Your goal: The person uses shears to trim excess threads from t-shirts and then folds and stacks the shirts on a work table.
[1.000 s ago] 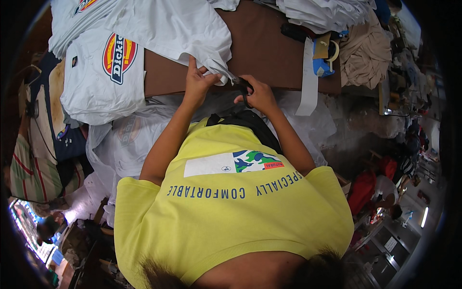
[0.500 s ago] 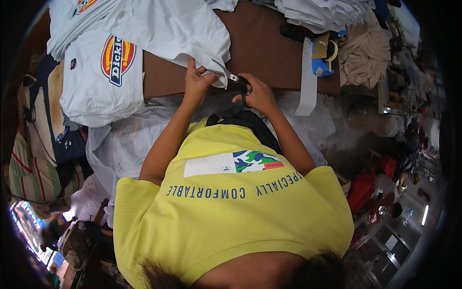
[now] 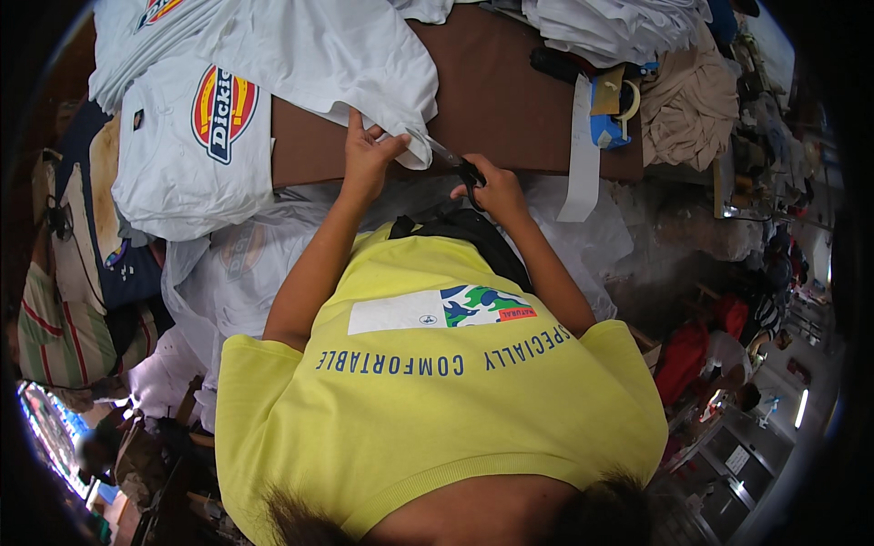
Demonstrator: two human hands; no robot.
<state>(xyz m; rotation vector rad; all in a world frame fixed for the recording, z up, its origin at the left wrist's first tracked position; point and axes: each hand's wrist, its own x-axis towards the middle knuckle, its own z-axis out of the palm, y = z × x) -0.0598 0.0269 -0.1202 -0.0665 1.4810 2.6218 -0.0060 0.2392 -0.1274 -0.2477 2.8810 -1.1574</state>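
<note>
My left hand (image 3: 369,159) pinches the near edge of a white T-shirt (image 3: 364,55) spread over the brown table. Its index finger points up along the cloth and the thumb reaches toward the hem corner. In my right hand (image 3: 501,193) are black-handled scissors (image 3: 471,176), my fingers in the loops. The blades point up-left at the hem beside my left thumb; their tips lie against the white cloth, and I cannot tell whether they are in it.
A folded white T-shirt (image 3: 173,173) with a coloured print lies at the left. On the brown table (image 3: 492,73), a blue tape dispenser (image 3: 608,127) stands by a white paper strip (image 3: 581,164). Beige cloth (image 3: 687,105) and a white garment pile (image 3: 619,27) lie far right. Clear plastic (image 3: 264,246) hangs below.
The scissors and my right hand have moved slightly right and toward me, showing more of the blades. My left hand has shifted slightly left, still on the hem.
</note>
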